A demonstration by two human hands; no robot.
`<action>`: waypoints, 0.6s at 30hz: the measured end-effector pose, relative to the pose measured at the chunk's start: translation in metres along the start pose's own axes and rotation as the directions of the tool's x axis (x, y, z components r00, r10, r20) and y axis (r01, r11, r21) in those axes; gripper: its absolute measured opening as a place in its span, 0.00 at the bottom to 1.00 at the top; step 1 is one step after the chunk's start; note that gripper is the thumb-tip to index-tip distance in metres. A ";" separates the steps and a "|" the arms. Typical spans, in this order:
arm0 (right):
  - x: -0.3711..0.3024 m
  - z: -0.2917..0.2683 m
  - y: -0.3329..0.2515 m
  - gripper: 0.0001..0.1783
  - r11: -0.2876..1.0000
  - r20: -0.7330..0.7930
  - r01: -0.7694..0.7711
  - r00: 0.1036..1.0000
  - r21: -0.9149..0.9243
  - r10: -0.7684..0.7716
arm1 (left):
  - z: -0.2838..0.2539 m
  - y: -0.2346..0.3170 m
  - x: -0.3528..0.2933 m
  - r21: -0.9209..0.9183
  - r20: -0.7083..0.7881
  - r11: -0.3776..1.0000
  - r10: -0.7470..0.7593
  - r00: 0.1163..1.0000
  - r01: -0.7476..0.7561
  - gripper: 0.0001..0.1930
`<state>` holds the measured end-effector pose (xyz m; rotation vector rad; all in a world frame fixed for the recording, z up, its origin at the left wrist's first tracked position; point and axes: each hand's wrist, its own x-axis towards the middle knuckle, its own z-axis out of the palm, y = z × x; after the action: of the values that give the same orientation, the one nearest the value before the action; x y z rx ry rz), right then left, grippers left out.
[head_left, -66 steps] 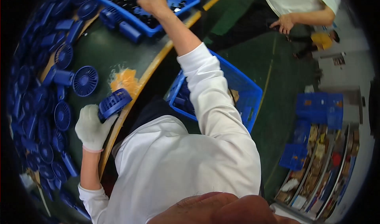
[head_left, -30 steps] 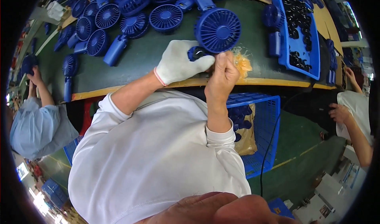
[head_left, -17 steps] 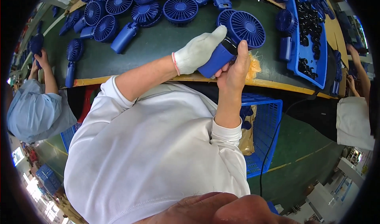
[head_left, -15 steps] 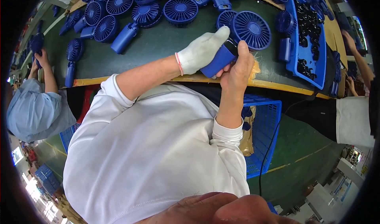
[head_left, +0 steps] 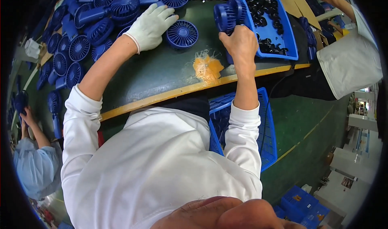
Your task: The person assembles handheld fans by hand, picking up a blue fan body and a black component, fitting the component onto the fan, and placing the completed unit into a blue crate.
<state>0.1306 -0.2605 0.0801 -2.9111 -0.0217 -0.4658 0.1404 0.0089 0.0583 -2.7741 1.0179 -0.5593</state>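
My left hand, in a white glove with bare fingertips, reaches over the heap of blue handheld fans. Its fingers are stretched out and slightly apart, close to a round fan head; I cannot tell whether it touches any fan below. My bare right hand is closed round a blue handheld fan beside the blue tray. The fan's head is turned edge-on above my fist, and most of its handle is hidden. Another fan head shows right behind it.
A blue tray of small black parts stands at the right. An orange-yellow patch lies near the table's yellow edge. A blue crate is below the table. Co-workers are at left and right.
My gloved hand has let go of the fan and moved left over the heap. My right hand has carried the fan over beside the tray. The whole view has shifted.
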 end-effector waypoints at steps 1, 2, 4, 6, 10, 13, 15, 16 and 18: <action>0.005 0.007 0.005 0.17 0.996 -0.014 0.040 0.999 -0.083 -0.041 | -0.009 0.003 0.004 -0.040 0.038 0.999 0.013 0.999 -0.011 0.30; 0.009 0.016 0.013 0.18 0.988 -0.053 0.100 0.993 -0.120 -0.107 | -0.018 0.007 0.008 -0.081 0.076 0.997 0.026 0.997 -0.020 0.31; 0.016 0.014 0.015 0.20 0.982 -0.063 0.103 0.991 -0.161 -0.114 | -0.024 0.009 0.009 -0.136 0.061 0.988 0.078 0.995 -0.069 0.27; 0.027 0.001 0.018 0.21 0.982 -0.082 0.092 0.991 -0.166 -0.107 | -0.029 0.016 0.009 -0.258 0.092 0.962 0.112 0.989 -0.085 0.24; 0.075 -0.007 0.078 0.10 0.986 -0.261 0.113 0.955 -0.124 -0.143 | -0.026 0.046 -0.011 -0.433 0.291 0.897 0.048 0.955 0.086 0.30; 0.105 0.008 0.139 0.08 0.960 -0.185 0.236 0.947 -0.153 -0.262 | -0.027 0.058 -0.032 -0.521 0.141 0.851 0.012 0.990 0.064 0.30; 0.119 0.029 0.158 0.11 0.937 -0.061 0.328 0.940 -0.116 -0.336 | -0.035 0.061 -0.045 -0.434 0.058 0.900 -0.002 0.998 0.027 0.28; 0.121 0.034 0.167 0.12 0.935 -0.018 0.340 0.939 -0.102 -0.344 | -0.036 0.062 -0.052 -0.379 -0.043 0.925 0.015 0.999 -0.031 0.27; 0.125 0.043 0.179 0.11 0.938 -0.035 0.339 0.939 -0.068 -0.342 | -0.034 0.065 -0.063 -0.347 -0.086 0.938 -0.009 0.996 -0.021 0.26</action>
<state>0.2708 -0.4294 0.0451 -2.9610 -0.5226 -0.5958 0.0443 -0.0001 0.0553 -3.0717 1.2537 -0.5494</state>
